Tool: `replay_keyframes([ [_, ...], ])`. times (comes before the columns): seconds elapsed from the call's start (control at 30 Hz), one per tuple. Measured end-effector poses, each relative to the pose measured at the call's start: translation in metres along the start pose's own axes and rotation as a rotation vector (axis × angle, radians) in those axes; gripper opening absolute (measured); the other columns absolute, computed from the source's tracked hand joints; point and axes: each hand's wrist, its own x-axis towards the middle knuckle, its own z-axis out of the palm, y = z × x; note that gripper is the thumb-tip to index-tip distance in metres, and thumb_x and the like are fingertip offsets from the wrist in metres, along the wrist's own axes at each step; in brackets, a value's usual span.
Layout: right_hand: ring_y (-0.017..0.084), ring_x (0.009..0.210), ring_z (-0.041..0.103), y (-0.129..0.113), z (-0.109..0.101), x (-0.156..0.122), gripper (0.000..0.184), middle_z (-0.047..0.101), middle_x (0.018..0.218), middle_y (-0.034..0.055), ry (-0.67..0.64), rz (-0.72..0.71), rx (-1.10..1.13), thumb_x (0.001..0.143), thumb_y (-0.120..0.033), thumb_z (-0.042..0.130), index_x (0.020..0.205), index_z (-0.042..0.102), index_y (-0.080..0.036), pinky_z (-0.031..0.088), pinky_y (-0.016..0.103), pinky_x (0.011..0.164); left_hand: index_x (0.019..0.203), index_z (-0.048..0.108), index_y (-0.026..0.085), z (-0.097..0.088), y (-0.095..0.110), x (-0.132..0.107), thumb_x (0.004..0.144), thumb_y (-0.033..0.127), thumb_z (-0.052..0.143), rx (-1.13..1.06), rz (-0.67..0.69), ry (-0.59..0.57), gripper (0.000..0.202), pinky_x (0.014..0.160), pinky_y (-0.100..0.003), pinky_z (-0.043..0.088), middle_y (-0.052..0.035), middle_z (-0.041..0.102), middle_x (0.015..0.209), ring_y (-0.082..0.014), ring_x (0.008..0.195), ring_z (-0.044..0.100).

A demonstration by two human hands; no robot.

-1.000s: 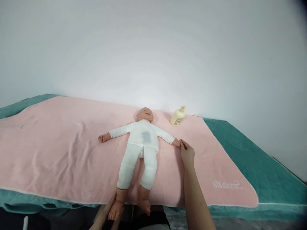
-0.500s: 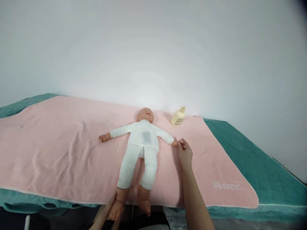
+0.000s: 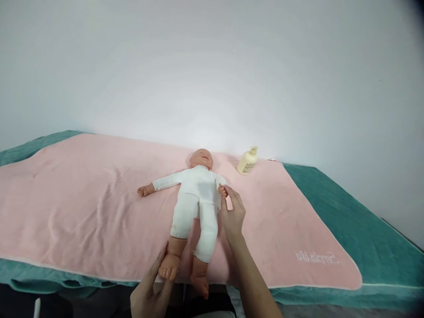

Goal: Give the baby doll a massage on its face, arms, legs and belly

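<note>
A baby doll (image 3: 198, 185) with a white cloth body lies on its back, head toward the wall and feet toward me. My right hand (image 3: 233, 212) pinches the doll's hand on the right side, and that arm is bent in close to the chest. At the near edge, my left hand (image 3: 150, 282) grips the doll's left-side foot (image 3: 169, 266) from below and behind. That leg is slightly bent and raised; the other foot (image 3: 199, 282) hangs near the edge. The doll's other arm (image 3: 167, 180) stretches out to the left.
Beneath the doll spreads a pink blanket (image 3: 82, 198), wrinkled on the left, over a green bed cover (image 3: 347, 207). A pale yellow pump bottle (image 3: 247, 161) stands right of the doll's head. A white wall (image 3: 212, 66) rises behind the bed.
My right hand has brought the doll's arm inward from its outstretched position to beside the chest. My left hand has pushed the doll's foot up and away from me, bending the leg.
</note>
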Motion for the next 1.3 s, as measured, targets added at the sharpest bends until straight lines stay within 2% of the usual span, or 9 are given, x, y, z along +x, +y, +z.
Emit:
replay_keyframes([
  [0.1, 0.019, 0.108, 0.062, -0.007, 0.01, -0.002, 0.031, 0.068, 0.113, 0.0072, -0.076, -0.165, -0.035, 0.095, -0.022, 0.045, 0.12, 0.064, -0.023, 0.053, 0.039, 0.095, 0.121, 0.063, 0.023, 0.002, 0.017, 0.022, 0.082, 0.034, 0.062, -0.063, 0.154, -0.027, 0.041, 0.087, -0.022, 0.054, -0.0024, 0.069, 0.117, -0.0191, 0.097, 0.069],
  [0.2, 0.019, 0.11, 0.062, -0.009, 0.015, -0.005, 0.031, 0.069, 0.112, 0.0065, -0.117, -0.259, -0.046, 0.095, -0.018, 0.046, 0.121, 0.063, -0.023, 0.053, 0.039, 0.096, 0.127, 0.059, 0.024, 0.005, 0.028, 0.042, 0.082, 0.03, 0.064, -0.099, 0.218, -0.066, 0.046, 0.095, -0.025, 0.052, -0.0012, 0.064, 0.125, -0.0205, 0.108, 0.065],
  [0.4, 0.018, 0.107, 0.064, -0.006, 0.016, -0.009, 0.035, 0.07, 0.112, 0.0052, -0.169, -0.336, -0.044, 0.094, -0.013, 0.046, 0.125, 0.059, -0.023, 0.054, 0.037, 0.094, 0.127, 0.059, 0.023, 0.012, 0.048, 0.067, 0.083, 0.035, 0.064, -0.024, 0.279, -0.092, 0.046, 0.089, -0.025, 0.056, -0.0016, 0.066, 0.122, -0.021, 0.105, 0.066],
  [0.57, 0.018, 0.106, 0.065, -0.003, 0.017, -0.01, 0.036, 0.069, 0.113, 0.0058, -0.183, -0.377, -0.054, 0.094, -0.011, 0.047, 0.127, 0.058, -0.022, 0.055, 0.036, 0.093, 0.124, 0.061, 0.021, 0.018, 0.063, 0.081, 0.084, 0.039, 0.062, 0.022, 0.314, -0.088, 0.044, 0.081, -0.031, 0.06, -0.0034, 0.068, 0.117, -0.0239, 0.099, 0.069],
  [0.67, 0.018, 0.105, 0.065, -0.002, 0.018, -0.011, 0.038, 0.069, 0.114, 0.0056, -0.195, -0.378, -0.065, 0.094, -0.011, 0.045, 0.128, 0.057, -0.023, 0.055, 0.037, 0.093, 0.124, 0.061, 0.021, 0.021, 0.067, 0.086, 0.084, 0.039, 0.061, 0.027, 0.333, -0.083, 0.044, 0.078, -0.033, 0.061, -0.004, 0.069, 0.116, -0.0252, 0.097, 0.069],
  [0.83, 0.018, 0.106, 0.064, -0.002, 0.018, -0.011, 0.037, 0.069, 0.114, 0.0061, -0.208, -0.366, -0.062, 0.094, -0.011, 0.045, 0.127, 0.057, -0.022, 0.054, 0.037, 0.093, 0.124, 0.06, 0.02, 0.023, 0.064, 0.086, 0.085, 0.035, 0.062, 0.021, 0.407, -0.041, 0.042, 0.078, -0.03, 0.061, -0.0042, 0.07, 0.114, -0.0233, 0.094, 0.07],
  [1.07, 0.019, 0.105, 0.063, -0.001, 0.008, -0.005, 0.032, 0.069, 0.111, 0.0066, -0.164, -0.258, -0.043, 0.093, -0.015, 0.048, 0.122, 0.059, -0.023, 0.054, 0.038, 0.091, 0.124, 0.059, 0.02, 0.006, 0.055, 0.077, 0.084, 0.035, 0.064, 0.033, 0.443, -0.077, 0.043, 0.081, -0.028, 0.06, -0.0037, 0.069, 0.116, -0.0222, 0.095, 0.07],
  [1.2, 0.02, 0.103, 0.063, 0.008, -0.003, 0.003, 0.028, 0.067, 0.112, 0.0081, -0.069, -0.011, 0.001, 0.09, -0.023, 0.053, 0.117, 0.061, -0.02, 0.053, 0.04, 0.091, 0.126, 0.058, 0.022, -0.008, 0.042, 0.065, 0.083, 0.032, 0.065, 0.048, 0.448, -0.089, 0.045, 0.079, -0.026, 0.06, -0.0027, 0.069, 0.115, -0.0215, 0.093, 0.07],
  [1.3, 0.021, 0.109, 0.061, 0.014, -0.015, 0.011, 0.034, 0.063, 0.12, 0.0102, -0.005, 0.196, 0.084, 0.087, -0.031, 0.055, 0.119, 0.06, -0.019, 0.052, 0.04, 0.092, 0.125, 0.059, 0.022, -0.015, 0.026, 0.053, 0.082, 0.029, 0.066, 0.028, 0.481, -0.088, 0.044, 0.082, -0.026, 0.059, -0.0028, 0.069, 0.115, -0.0205, 0.092, 0.071],
])
